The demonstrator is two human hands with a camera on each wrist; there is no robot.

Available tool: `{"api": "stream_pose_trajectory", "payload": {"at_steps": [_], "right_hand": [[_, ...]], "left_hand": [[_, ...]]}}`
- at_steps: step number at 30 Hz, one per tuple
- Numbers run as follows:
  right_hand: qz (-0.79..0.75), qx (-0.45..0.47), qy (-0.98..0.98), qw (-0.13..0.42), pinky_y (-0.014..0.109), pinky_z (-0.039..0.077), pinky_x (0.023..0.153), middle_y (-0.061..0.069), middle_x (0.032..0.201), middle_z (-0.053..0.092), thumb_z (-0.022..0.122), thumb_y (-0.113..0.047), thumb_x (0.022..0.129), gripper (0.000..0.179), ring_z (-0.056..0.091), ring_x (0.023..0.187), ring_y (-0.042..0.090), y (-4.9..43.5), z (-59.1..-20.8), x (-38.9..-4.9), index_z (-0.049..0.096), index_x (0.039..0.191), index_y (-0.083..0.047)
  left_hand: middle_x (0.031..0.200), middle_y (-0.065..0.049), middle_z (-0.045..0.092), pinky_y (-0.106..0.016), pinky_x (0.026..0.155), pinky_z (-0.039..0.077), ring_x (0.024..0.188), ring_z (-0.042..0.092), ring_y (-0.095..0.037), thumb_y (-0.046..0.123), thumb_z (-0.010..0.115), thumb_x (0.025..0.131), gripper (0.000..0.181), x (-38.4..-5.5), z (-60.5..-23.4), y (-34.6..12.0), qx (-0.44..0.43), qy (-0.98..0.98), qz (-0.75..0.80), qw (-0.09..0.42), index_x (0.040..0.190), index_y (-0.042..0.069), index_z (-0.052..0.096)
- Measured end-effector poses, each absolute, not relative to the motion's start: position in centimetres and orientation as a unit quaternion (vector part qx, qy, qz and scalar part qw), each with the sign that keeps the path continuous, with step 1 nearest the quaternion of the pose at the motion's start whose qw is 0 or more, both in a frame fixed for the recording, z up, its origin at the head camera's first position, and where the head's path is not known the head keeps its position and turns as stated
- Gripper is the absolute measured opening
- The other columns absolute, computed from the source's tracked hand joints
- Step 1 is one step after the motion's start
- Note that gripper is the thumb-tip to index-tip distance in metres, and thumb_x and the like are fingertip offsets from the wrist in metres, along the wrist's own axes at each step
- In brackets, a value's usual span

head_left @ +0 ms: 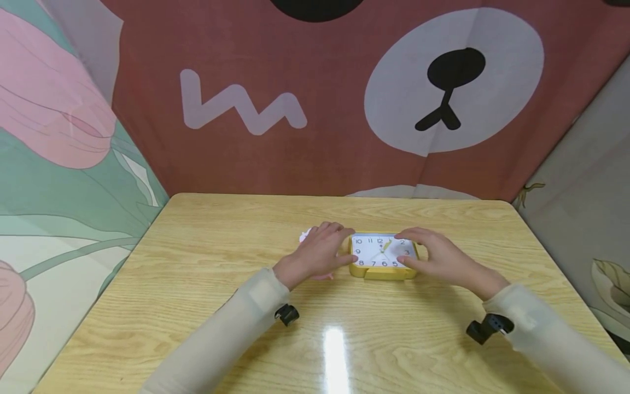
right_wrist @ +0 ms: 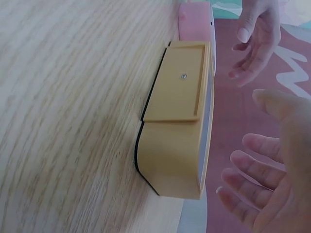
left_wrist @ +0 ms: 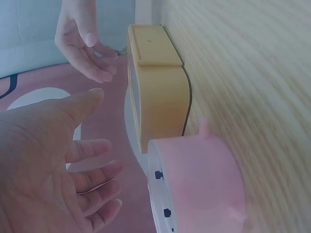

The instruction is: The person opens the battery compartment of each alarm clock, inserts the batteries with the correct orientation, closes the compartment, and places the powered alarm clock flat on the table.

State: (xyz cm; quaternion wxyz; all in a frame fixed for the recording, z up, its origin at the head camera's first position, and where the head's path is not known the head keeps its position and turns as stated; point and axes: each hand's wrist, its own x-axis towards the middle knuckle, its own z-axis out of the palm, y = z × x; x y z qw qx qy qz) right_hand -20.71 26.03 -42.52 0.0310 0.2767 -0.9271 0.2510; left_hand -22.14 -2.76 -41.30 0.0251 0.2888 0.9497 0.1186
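Note:
A yellow rectangular clock (head_left: 383, 272) with a white numbered face lies on its back on the table, face up. My left hand (head_left: 319, 253) is above its left side, with gently bent fingers that hold nothing. Over the clock's right side is my right hand (head_left: 445, 261), thumb and fingers spread. Both wrist views show a gap between the hands and the yellow clock. A round pink clock (left_wrist: 206, 182), white-faced with black marks, lies beside the yellow one. In the head view my left hand hides most of it.
The wooden table (head_left: 197, 262) ends at a cloth backdrop (head_left: 325, 158) printed with a brown bear face. Flowered cloth (head_left: 54, 191) hangs at the left, and a pale cloth (head_left: 585, 202) at the right. Black wrist cameras sit on both sleeves.

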Motion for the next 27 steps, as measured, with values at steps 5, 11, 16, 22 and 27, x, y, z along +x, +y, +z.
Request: {"api": "stream_pose_trajectory", "payload": {"at_steps": [5, 11, 16, 22, 27], "right_hand": [[0.246, 0.283, -0.926, 0.034, 0.056, 0.050, 0.099, 0.014, 0.130, 0.067, 0.076, -0.027, 0.092, 0.044, 0.062, 0.122, 0.035, 25.4, -42.8, -20.6, 0.066, 0.128, -0.005], [0.246, 0.286, -0.926, 0.025, 0.050, 0.052, 0.092, 0.012, 0.128, 0.068, 0.075, -0.027, 0.092, 0.042, 0.065, 0.115, 0.031, 24.7, -43.0, -20.4, 0.067, 0.128, -0.006], [0.244, 0.284, -0.927, 0.024, 0.052, 0.051, 0.094, 0.012, 0.129, 0.068, 0.075, -0.024, 0.093, 0.039, 0.064, 0.116, 0.031, 24.3, -42.8, -20.3, 0.067, 0.127, -0.006], [0.238, 0.286, -0.928, 0.016, 0.054, 0.050, 0.098, 0.012, 0.131, 0.067, 0.074, -0.026, 0.094, 0.041, 0.063, 0.121, 0.032, 23.5, -42.4, -20.2, 0.067, 0.128, -0.006], [0.231, 0.295, -0.927, 0.010, 0.056, 0.049, 0.102, 0.014, 0.134, 0.065, 0.073, -0.030, 0.094, 0.044, 0.060, 0.125, 0.034, 22.8, -42.4, -20.3, 0.066, 0.130, -0.005]], "left_hand": [[0.148, -0.007, 0.055, -0.049, 0.111, 0.041, 0.138, 0.048, -0.027, 0.049, 0.067, 0.095, 0.064, -22.0, -41.3, -3.1, 0.289, 0.949, 0.125, 0.026, 0.149, 0.018, 0.050], [0.146, -0.008, 0.057, -0.048, 0.111, 0.042, 0.136, 0.050, -0.027, 0.048, 0.067, 0.095, 0.064, -21.7, -41.3, -3.6, 0.290, 0.949, 0.120, 0.023, 0.148, 0.017, 0.051], [0.142, -0.007, 0.059, -0.048, 0.108, 0.043, 0.134, 0.051, -0.028, 0.048, 0.067, 0.095, 0.062, -21.6, -41.3, -3.8, 0.291, 0.950, 0.113, 0.013, 0.147, 0.017, 0.053], [0.140, -0.008, 0.060, -0.048, 0.107, 0.044, 0.132, 0.052, -0.028, 0.048, 0.068, 0.094, 0.062, -21.4, -41.2, -4.2, 0.293, 0.949, 0.118, 0.007, 0.146, 0.017, 0.054], [0.139, -0.008, 0.060, -0.047, 0.105, 0.044, 0.132, 0.052, -0.028, 0.048, 0.068, 0.094, 0.062, -21.3, -41.2, -4.6, 0.291, 0.949, 0.121, 0.007, 0.145, 0.016, 0.055]]}}
